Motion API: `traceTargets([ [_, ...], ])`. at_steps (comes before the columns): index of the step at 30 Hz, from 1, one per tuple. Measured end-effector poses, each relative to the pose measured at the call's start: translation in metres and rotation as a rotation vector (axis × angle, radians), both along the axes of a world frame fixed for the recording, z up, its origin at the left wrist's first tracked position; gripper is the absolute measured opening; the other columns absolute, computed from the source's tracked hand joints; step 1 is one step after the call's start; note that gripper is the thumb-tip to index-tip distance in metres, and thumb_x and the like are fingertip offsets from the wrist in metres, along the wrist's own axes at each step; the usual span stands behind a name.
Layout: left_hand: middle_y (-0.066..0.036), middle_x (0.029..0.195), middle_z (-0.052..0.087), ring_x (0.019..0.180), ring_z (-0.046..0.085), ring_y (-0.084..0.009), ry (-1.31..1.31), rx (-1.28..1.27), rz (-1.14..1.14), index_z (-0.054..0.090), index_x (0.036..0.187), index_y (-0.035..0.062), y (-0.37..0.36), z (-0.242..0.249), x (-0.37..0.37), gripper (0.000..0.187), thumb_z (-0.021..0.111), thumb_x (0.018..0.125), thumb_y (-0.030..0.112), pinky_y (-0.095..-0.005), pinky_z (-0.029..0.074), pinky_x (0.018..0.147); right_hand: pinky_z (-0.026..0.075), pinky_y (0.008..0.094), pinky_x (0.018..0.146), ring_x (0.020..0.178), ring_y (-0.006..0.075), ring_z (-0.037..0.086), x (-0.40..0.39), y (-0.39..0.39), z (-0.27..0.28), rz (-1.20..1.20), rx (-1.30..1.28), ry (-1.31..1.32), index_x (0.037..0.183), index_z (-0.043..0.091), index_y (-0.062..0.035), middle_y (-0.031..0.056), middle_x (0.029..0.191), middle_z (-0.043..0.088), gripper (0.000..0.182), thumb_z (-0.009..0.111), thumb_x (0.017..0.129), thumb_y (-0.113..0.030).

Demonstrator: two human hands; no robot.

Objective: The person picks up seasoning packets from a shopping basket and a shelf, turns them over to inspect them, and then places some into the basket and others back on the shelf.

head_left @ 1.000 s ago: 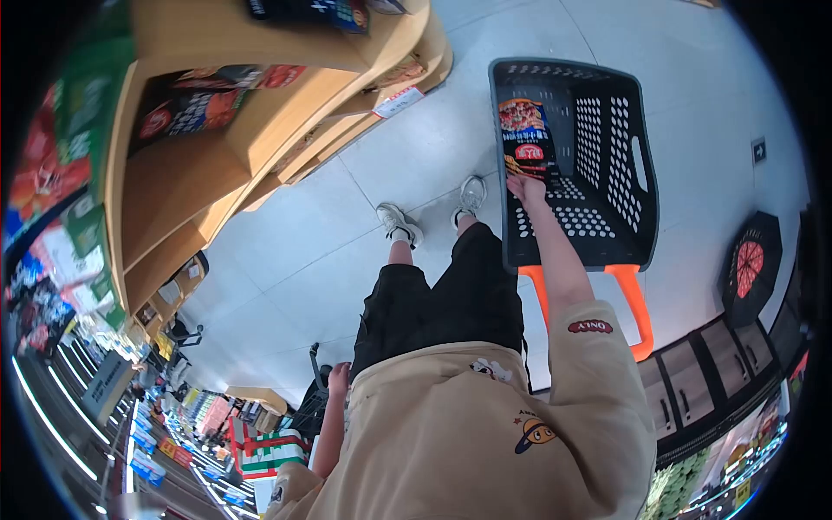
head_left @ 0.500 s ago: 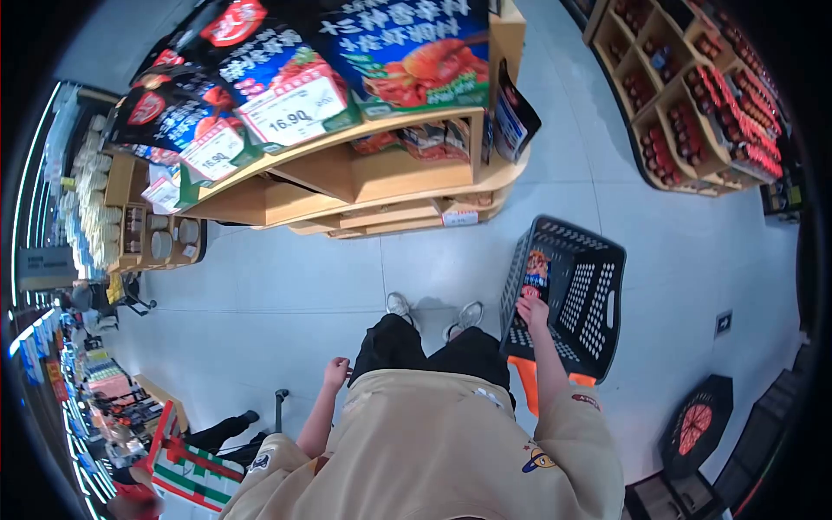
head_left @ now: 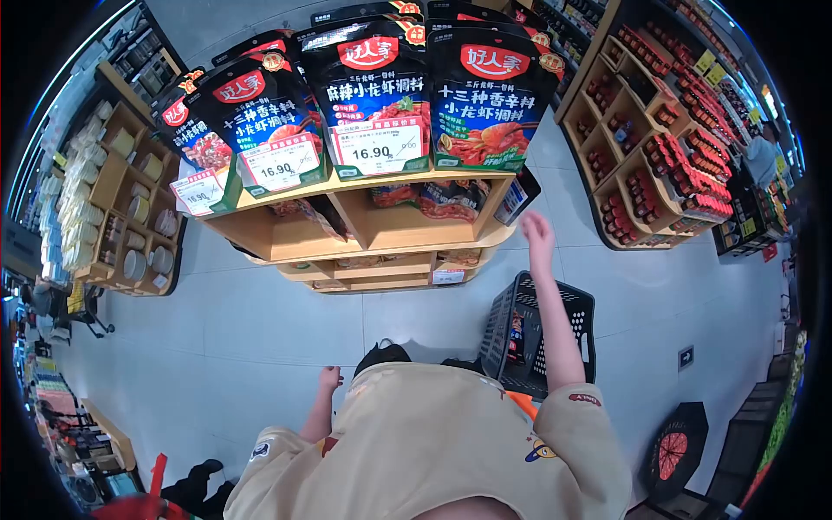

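My right hand reaches forward past the basket, close to the right end of the wooden shelf. Its fingers are loosely bent, and nothing shows in them. Nearest to it is a dark packet hanging at the shelf's side. Below my forearm stands a black shopping basket with an orange handle part. A dark seasoning pouch lies inside, against its left wall. My left hand hangs beside my hip with curled fingers; whatever they may hold is hidden.
Black and blue crayfish seasoning pouches line the display shelf ahead, behind 16.90 price cards. Bottle shelves stand at the right, and a bowl rack at the left. A person's dark-clothed leg shows at lower left.
My right hand has left the pouch in the basket and moved up and forward toward the shelf's right end. My view has tilted up, showing more of the display.
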State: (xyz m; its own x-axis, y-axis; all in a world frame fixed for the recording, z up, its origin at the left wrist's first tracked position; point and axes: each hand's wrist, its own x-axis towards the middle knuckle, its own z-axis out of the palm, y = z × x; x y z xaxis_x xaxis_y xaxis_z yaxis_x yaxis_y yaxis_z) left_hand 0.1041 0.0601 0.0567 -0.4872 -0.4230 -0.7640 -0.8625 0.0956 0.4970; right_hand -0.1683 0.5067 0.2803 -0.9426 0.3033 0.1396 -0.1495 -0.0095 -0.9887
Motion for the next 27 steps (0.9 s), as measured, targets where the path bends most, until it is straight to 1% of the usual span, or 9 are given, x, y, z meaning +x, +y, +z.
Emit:
traceTargets([
  [5,-0.018,0.077,0.058,0.065,0.06,-0.0228,0.037,0.04,0.011,0.045,0.102,-0.0087,-0.03,-0.018,-0.021,0.037,0.046,0.076,0.017,-0.0309,0.049,0.048,0.038,0.0255,0.08,0.089,0.0138,0.049,-0.067,-0.025,0.115,-0.18,0.127,0.442,0.101,0.045,0.0015,0.0089,0.094,0.051,0.032,0.058,0.077,-0.015],
  [9,-0.016,0.076,0.058,0.063,0.06,-0.0227,0.077,0.097,0.056,0.044,0.103,-0.0078,-0.039,-0.027,-0.032,0.037,0.046,0.077,0.019,-0.0291,0.048,0.045,0.039,0.0231,0.074,0.081,0.0107,0.05,-0.107,-0.027,0.143,-0.15,0.149,0.462,0.093,0.047,0.0015,0.0058,0.085,0.053,0.029,0.061,0.075,-0.017],
  [12,-0.015,0.075,0.059,0.059,0.059,-0.0206,0.141,0.158,0.105,0.045,0.102,-0.0046,-0.037,-0.026,-0.041,0.035,0.045,0.077,0.021,-0.0262,0.044,0.042,0.037,0.0177,0.063,0.068,0.0044,0.05,-0.118,-0.022,0.15,0.064,0.078,0.307,0.08,0.054,-0.0024,-0.0015,0.072,0.055,0.017,0.063,0.073,-0.016],
  [15,-0.014,0.074,0.059,0.056,0.057,-0.0179,0.217,0.214,0.132,0.048,0.099,-0.0013,-0.036,-0.022,-0.053,0.032,0.046,0.078,0.023,-0.0235,0.04,0.04,0.036,0.0164,0.063,0.068,0.0045,0.05,-0.121,-0.03,0.149,0.143,-0.083,0.258,0.079,0.058,-0.0025,-0.0005,0.074,0.057,0.013,0.061,0.074,-0.014],
  [16,-0.013,0.073,0.059,0.054,0.056,-0.0166,0.265,0.232,0.148,0.049,0.097,0.0,-0.035,-0.023,-0.058,0.031,0.046,0.077,0.024,-0.0224,0.038,0.039,0.04,0.0197,0.067,0.076,0.0071,0.054,-0.125,-0.025,0.146,0.202,-0.108,0.245,0.09,0.056,-0.0011,0.0035,0.086,0.059,0.016,0.056,0.078,-0.012],
  [17,-0.013,0.073,0.059,0.054,0.056,-0.0166,0.266,0.239,0.152,0.049,0.097,0.0,-0.035,-0.02,-0.063,0.031,0.046,0.077,0.024,-0.0224,0.038,0.039,0.04,0.0197,0.067,0.076,0.0071,0.054,-0.127,-0.028,0.145,0.206,-0.101,0.245,0.09,0.056,-0.0011,0.0035,0.086,0.059,0.016,0.056,0.078,-0.012],
  [19,-0.013,0.077,0.058,0.063,0.057,-0.0186,0.343,0.236,0.086,0.048,0.1,0.0007,-0.037,-0.01,-0.075,0.031,0.047,0.079,0.023,-0.0229,0.042,0.044,0.042,0.0213,0.067,0.075,0.0089,0.055,-0.13,-0.034,0.144,0.171,-0.319,0.307,0.089,0.056,-0.0018,0.0039,0.086,0.059,0.015,0.056,0.078,-0.011],
  [23,-0.011,0.078,0.059,0.062,0.057,-0.016,0.504,0.211,0.017,0.049,0.1,0.0032,-0.032,0.024,-0.097,0.029,0.045,0.081,0.024,-0.021,0.04,0.046,0.044,0.0224,0.068,0.074,0.01,0.056,-0.121,-0.047,0.162,0.121,-0.385,0.399,0.085,0.056,-0.0043,0.0037,0.084,0.06,0.009,0.055,0.079,-0.01],
  [27,-0.008,0.082,0.059,0.07,0.055,-0.0125,0.649,0.295,-0.07,0.049,0.101,0.0026,-0.007,0.097,-0.119,0.025,0.043,0.082,0.019,-0.0218,0.041,0.061,0.042,0.0206,0.066,0.071,0.0078,0.055,-0.1,-0.048,0.196,0.09,-0.399,0.511,0.085,0.057,-0.0043,0.0026,0.082,0.059,0.009,0.056,0.078,-0.011],
])
